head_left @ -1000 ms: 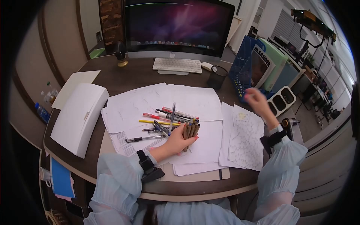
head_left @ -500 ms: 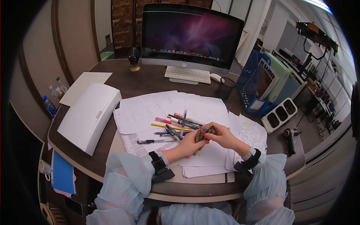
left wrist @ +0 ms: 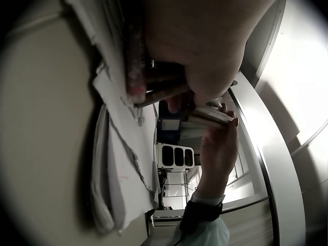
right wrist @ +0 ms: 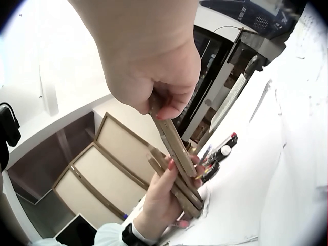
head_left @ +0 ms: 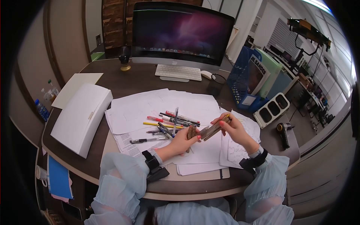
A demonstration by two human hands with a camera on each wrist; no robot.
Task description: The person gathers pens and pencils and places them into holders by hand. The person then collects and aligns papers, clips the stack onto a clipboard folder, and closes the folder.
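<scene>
My left hand [head_left: 187, 138] rests on the papers and grips a bundle of brown pencils [head_left: 191, 132]. My right hand [head_left: 226, 122] pinches the far ends of two or three brown pencils [head_left: 213, 129], drawn out slantwise to the right of the bundle, their lower ends still at the left fingers. In the right wrist view the right hand [right wrist: 163, 105] grips these pencils [right wrist: 173, 143] from above, with the left hand [right wrist: 165, 197] curled round the bundle below. The left wrist view shows the palm close up, the pencils [left wrist: 163, 93] under it and the right hand [left wrist: 219, 146] beyond.
Several coloured pens [head_left: 168, 122] lie loose on spread papers [head_left: 150, 103] just left of the hands. A white box [head_left: 80, 116] is at the left; a monitor [head_left: 180, 30] and keyboard [head_left: 178, 72] at the back; a blue file holder [head_left: 247, 80] and white three-slot tray [head_left: 273, 108] at the right.
The right hand came back from the blue file holder to the bundle, took hold of a few brown pencils and drew them out to the right. The left hand kept its grip.
</scene>
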